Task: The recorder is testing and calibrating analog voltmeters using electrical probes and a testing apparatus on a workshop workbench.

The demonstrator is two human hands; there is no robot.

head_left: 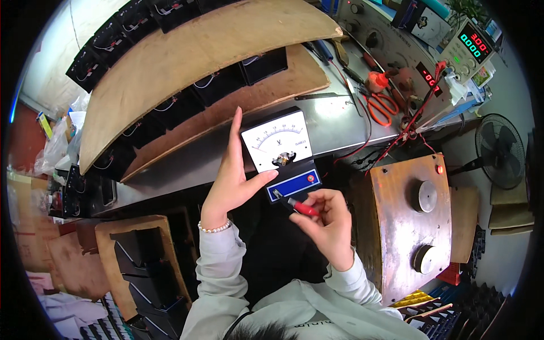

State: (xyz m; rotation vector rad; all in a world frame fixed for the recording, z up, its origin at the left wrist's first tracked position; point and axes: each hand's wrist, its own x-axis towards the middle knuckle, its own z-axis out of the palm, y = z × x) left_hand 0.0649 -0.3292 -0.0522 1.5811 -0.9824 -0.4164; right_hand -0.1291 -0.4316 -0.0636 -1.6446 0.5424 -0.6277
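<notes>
1. Dark hair [260, 330] and our white shirt [317, 309] lie closest, at the bottom of the view; a beaded bracelet [215, 228] circles our left wrist.
2. Our left hand [231, 190] has its grip closed around the meter [277, 133], thumb along the lower left of its front, one finger pointing up beside the case.
3. We have the meter tilted, white dial and blue strip [293, 185] facing us, overlapping the near edge of the surface [335, 116] right of its middle; whether the two touch, we cannot tell.
4. Our right hand [328, 224] pinches a red-and-black tool [306, 208], its dark tip at the metal terminal [276, 194] on the strip's left end; we cannot make out contact.
5. Toward the surface's far edge we see a wooden board [209, 62] above another, with black cases [221, 86] between them.
6. Near the surface's right end we have orange-handled scissors [381, 109], red wires [405, 133] and a power supply [470, 50] with lit digits.
7. Off the surface's near right corner stands a wooden box [405, 226] with two round metal knobs [428, 196]; beyond it, a black fan [501, 150].
</notes>
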